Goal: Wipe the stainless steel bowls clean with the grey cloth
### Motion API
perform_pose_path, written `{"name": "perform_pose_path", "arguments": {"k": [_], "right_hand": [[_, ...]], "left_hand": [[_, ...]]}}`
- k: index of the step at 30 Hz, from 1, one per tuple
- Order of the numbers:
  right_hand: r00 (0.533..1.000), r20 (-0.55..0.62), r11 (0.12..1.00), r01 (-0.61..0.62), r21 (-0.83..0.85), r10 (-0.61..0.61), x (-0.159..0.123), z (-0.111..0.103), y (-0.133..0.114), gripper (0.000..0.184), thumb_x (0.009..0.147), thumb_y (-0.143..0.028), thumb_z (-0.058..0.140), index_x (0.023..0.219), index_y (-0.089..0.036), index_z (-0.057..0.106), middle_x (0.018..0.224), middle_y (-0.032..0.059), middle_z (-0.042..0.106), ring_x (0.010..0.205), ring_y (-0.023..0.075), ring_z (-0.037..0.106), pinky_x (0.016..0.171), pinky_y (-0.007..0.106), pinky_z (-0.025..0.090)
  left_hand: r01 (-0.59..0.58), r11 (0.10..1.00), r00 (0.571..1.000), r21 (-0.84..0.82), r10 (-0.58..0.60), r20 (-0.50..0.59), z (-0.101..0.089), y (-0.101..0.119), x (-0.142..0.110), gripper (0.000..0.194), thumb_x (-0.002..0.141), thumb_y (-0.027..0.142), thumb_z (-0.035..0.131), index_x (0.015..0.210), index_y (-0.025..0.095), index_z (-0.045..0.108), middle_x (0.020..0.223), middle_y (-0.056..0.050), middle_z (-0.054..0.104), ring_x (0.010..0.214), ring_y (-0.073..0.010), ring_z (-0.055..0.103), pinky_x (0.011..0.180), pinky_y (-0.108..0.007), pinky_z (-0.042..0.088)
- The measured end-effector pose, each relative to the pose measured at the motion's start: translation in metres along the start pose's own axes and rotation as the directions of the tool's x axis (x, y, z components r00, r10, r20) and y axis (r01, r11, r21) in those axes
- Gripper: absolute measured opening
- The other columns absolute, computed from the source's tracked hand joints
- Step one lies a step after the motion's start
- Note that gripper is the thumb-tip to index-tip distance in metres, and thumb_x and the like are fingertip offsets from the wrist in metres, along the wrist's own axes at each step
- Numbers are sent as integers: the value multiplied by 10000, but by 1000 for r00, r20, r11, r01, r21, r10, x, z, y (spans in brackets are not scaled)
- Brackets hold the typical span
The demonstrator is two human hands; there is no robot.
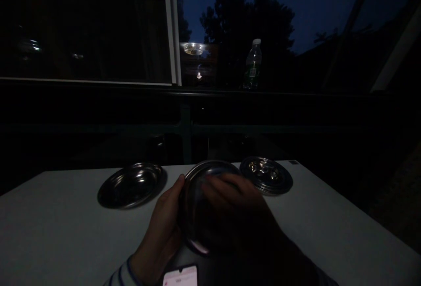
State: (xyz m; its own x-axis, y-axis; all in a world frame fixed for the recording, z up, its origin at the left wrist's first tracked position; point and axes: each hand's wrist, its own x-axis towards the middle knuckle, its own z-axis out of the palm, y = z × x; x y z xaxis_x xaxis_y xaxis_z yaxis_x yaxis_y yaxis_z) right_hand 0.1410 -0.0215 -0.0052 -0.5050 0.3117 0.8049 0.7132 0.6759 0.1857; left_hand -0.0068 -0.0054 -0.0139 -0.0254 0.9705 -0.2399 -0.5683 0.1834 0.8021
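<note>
My left hand [166, 229] grips the left rim of a round, shiny metal dish [195, 229], thumb at the upper edge and fingers behind. The dish is tilted up above the near middle of the table. Across its inner face lies my right hand [235, 198], fingers bent and pressed together against the metal. Blur and darkness hide whether anything is between those fingers. To the left, a metal dish [131, 185] rests on the table. Off to the right, a stack of metal dishes [266, 175] sits near the far edge.
A white table [66, 229] spreads beneath the dishes. At the bottom, a phone [180, 276] shows a lit screen. Behind the table, a clear plastic bottle [252, 66] with a white cap stands on the window ledge [213, 93]. The scene is very dark.
</note>
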Motion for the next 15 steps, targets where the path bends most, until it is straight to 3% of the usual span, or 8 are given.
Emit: {"name": "perform_pose_path", "arguments": {"k": [3,8,13,15], "right_hand": [[996,10,994,-85,-65,86,0,-2,5,275,913,-221,375,1058,-128,590,1071,63,634,940,211,515,709,340,473],[994,-46,995,96,19,-95,-1,5,-13,241,877,-142,403,1014,-183,597,997,10,648,947,170,530,745,320,469],[997,11,997,-76,-18,76,5,-7,2,229,870,-205,455,1032,-123,594,1030,63,643,916,203,521,709,322,486],[997,22,996,-67,-57,68,4,-6,3,236,861,-202,470,1047,-117,589,1035,79,638,915,210,521,694,323,486]], "left_hand": [[15,1000,1000,12,-15,10,0,-1,0,191,723,320,633,694,132,633,553,-31,656,459,-149,596,448,-249,465],[-64,998,998,-9,65,23,0,-1,-1,171,687,293,675,742,132,650,645,-29,687,520,-131,615,484,-220,460],[-48,998,999,33,47,28,2,-1,-3,184,691,318,665,705,136,642,591,-23,673,480,-137,598,453,-230,444],[-30,999,1000,29,30,7,2,-1,-2,188,691,317,663,706,130,645,586,-31,672,493,-145,605,457,-233,446]]}}
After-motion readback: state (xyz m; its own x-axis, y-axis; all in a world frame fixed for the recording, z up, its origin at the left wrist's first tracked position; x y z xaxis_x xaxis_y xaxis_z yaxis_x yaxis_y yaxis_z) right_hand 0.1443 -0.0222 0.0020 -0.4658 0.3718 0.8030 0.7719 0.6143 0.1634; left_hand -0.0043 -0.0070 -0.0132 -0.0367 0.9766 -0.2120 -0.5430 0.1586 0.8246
